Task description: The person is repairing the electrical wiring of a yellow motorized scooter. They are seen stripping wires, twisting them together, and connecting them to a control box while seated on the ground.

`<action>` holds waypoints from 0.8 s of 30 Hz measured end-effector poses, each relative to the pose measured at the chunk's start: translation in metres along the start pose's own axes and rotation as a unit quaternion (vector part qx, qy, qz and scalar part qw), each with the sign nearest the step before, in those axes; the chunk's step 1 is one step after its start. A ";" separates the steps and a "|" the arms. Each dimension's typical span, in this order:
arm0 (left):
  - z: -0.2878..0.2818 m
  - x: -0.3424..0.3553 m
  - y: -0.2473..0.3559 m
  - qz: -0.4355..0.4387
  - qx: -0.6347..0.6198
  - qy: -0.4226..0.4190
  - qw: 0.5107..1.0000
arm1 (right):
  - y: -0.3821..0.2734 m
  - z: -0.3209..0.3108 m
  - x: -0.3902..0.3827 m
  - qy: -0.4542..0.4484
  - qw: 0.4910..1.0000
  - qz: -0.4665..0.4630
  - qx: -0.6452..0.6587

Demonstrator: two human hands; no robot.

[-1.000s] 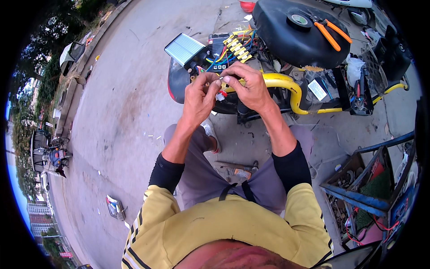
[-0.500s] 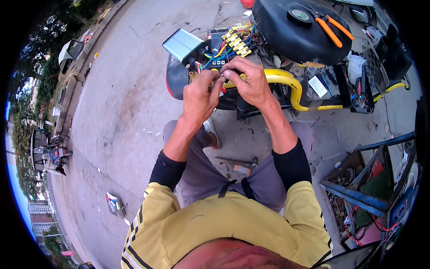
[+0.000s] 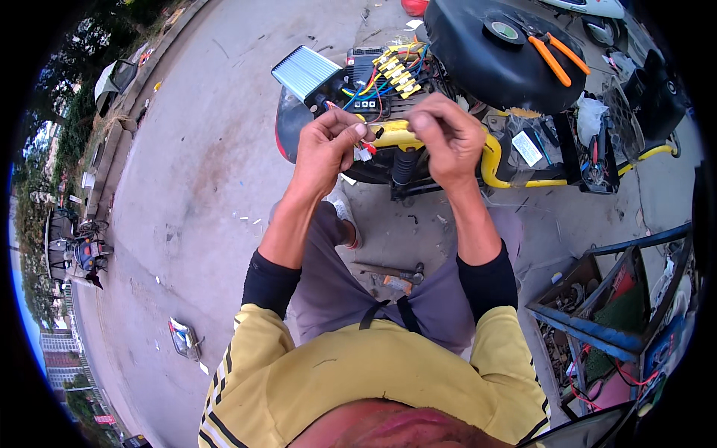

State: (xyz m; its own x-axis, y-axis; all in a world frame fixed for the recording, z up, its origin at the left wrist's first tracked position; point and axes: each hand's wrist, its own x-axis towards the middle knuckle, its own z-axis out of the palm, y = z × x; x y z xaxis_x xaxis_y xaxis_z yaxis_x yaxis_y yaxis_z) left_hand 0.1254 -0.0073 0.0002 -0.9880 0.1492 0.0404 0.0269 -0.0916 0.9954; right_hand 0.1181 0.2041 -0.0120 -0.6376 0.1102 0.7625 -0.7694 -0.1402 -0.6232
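Observation:
My left hand (image 3: pixel 323 149) is closed in a pinch on thin wires in front of the yellow frame tube (image 3: pixel 399 134). A small white connector (image 3: pixel 364 154) with a bit of red hangs just under its fingers. To the right, apart from it, my right hand (image 3: pixel 450 142) is raised with fingers curled and thumb against forefinger; what it pinches, if anything, is too small and blurred to name. Beyond my hands are a silver finned box (image 3: pixel 305 72), a yellow terminal block (image 3: pixel 397 73) and coloured wires (image 3: pixel 366 94) on the vehicle's rear.
Orange-handled pliers (image 3: pixel 550 61) and a roll of black tape (image 3: pixel 504 30) lie on the black seat (image 3: pixel 478 71). A hammer (image 3: pixel 388 269) is on the ground between my feet. At right stands a blue metal rack (image 3: pixel 590 328) of scrap; a tool tray (image 3: pixel 597 153) sits behind it.
My hands were together at the wires; now they are apart. The right hand has moved rightward, while the left stays pinched on the wires and has shifted slightly left.

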 end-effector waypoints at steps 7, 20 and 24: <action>-0.004 -0.003 0.007 -0.020 -0.010 -0.005 1.000 | -0.166 -0.055 0.031 -0.397 0.722 -0.051 0.564; -0.027 -0.006 0.008 -0.018 0.034 -0.030 0.999 | -0.271 -0.060 -0.058 -0.540 0.708 -0.099 0.445; -0.020 -0.011 0.008 -0.014 0.085 -0.007 0.996 | -0.245 -0.065 -0.017 -0.628 0.620 -0.117 0.456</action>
State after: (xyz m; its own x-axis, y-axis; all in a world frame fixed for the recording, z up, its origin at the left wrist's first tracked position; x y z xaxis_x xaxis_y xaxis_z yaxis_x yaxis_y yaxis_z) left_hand 0.1333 -0.0296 0.0060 -0.9865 0.1635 0.0134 0.0269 0.0803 0.9964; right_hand 0.3146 0.3009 0.1162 0.4602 -0.5394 0.7051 -0.1275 -0.8262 -0.5488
